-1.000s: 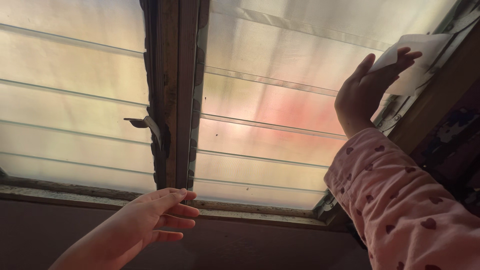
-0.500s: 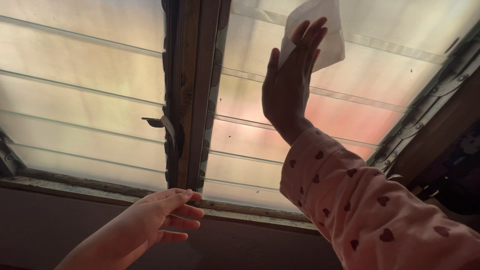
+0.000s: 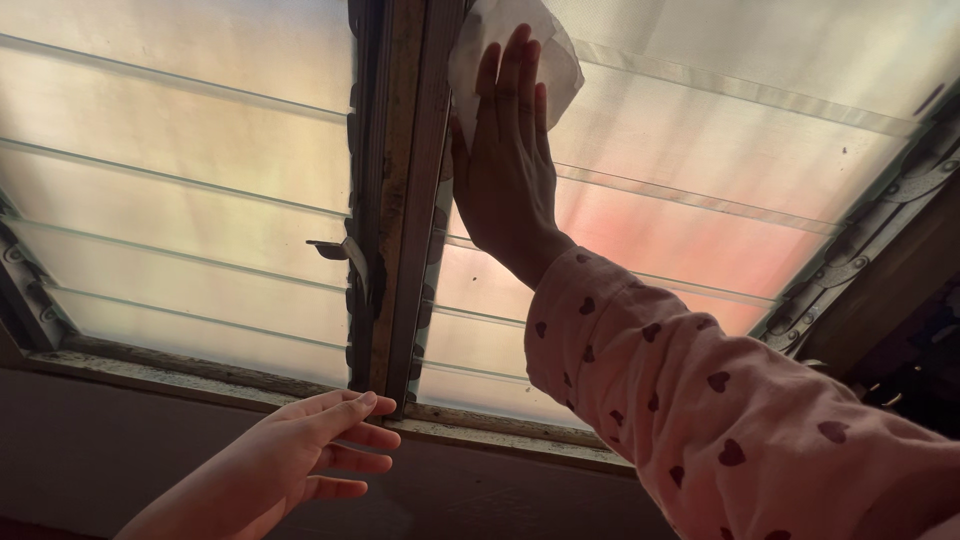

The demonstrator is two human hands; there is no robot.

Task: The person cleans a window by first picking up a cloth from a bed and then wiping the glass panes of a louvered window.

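My right hand [image 3: 508,165] presses a white paper towel [image 3: 560,55] flat against a frosted glass louvre slat [image 3: 720,130] near the top left of the right window panel, next to the centre post [image 3: 405,200]. Its sleeve [image 3: 700,400] is pink with dark hearts. My left hand [image 3: 310,450] is held out below the window sill [image 3: 200,380], fingers apart and holding nothing, its fingertips close to the foot of the centre post.
A louvre window with two panels of horizontal frosted slats fills the view. A small metal lever [image 3: 335,250] sticks out on the centre post. The right frame [image 3: 870,240] carries metal slat brackets. A dark wall [image 3: 100,450] lies below the sill.
My right hand has swept the paper towel leftward across the upper slat, from the right frame to the centre post. The left hand has stayed almost where it was.
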